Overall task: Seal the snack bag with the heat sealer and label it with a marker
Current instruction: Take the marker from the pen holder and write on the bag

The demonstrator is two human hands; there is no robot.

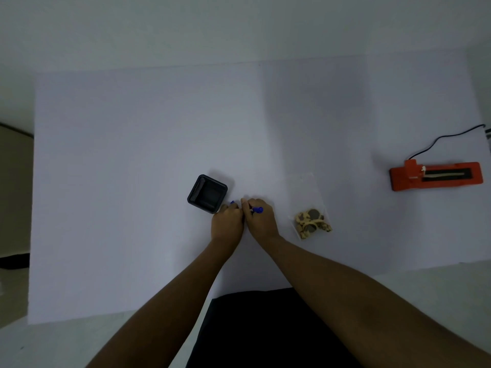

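Observation:
A clear snack bag (310, 208) lies on the white table, with brown and tan snacks bunched at its near end. An orange heat sealer (435, 176) rests at the far right, its black cord running off the edge. My left hand (227, 221) and my right hand (259, 217) are side by side at the table's middle, both closed around a blue marker (257, 209). One blue end pokes out on the right of my right hand, and a small blue tip shows by my left hand. The bag sits a short way to the right of both hands.
A black mesh pen holder (207, 193) stands just left of my hands, almost touching the left one. A white sheet (132, 168) covers the table. The table's near edge runs just in front of my dark-clothed torso.

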